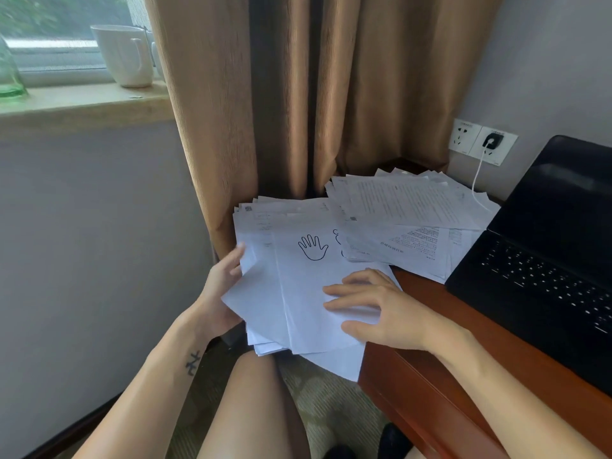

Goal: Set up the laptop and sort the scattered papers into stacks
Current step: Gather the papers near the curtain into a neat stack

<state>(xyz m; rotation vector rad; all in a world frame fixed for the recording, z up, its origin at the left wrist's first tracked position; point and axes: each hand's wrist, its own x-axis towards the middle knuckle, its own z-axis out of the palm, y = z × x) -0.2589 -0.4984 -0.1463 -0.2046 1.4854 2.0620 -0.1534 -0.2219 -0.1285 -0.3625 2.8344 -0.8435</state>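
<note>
Both hands on a loose sheaf of papers [298,293] at the left corner of the desk [414,359].

The sheaf overhangs that corner. Its long axis runs from the person's lap away toward the curtain [212,127], and the hand outline [313,248] drawn on its top sheet points its fingers the same way. The left hand [225,286] holds the left edge, thumb on top and fingers seemingly curled beneath. The right hand [374,309] lies flat and spread on the top sheet. A fanned pile [407,213] lies behind, touching the open laptop [543,266].

Your one head-worn wide-angle camera looks forward and down, close over the papers [308,293] at centre; desk [397,392] toward 4 o'clock, window [59,28] at 10 o'clock.
</note>
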